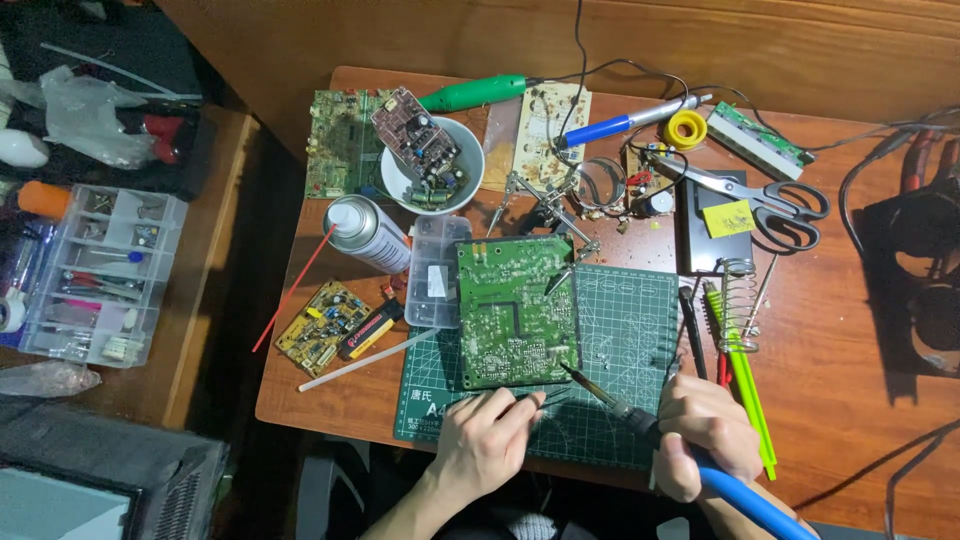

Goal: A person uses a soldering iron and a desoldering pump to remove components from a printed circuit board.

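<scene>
wooden table (860,330) is carrying the cutting mat (640,330) | green circuit board (515,312) is lying flat on the mat's left half | right hand (700,432) is gripping a blue-handled soldering iron (640,420), fingers closed, tip touching the board's lower right corner | left hand (487,437) is pinching tweezers (540,399) just below the board

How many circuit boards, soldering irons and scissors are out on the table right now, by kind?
Circuit boards: 6 (large green board on the cutting mat, yellow board, dark green board, board in the white bowl, tan board, narrow green board)
Soldering irons: 2 (one in the right hand, blue-handled iron)
Scissors: 1
Total: 9
</scene>
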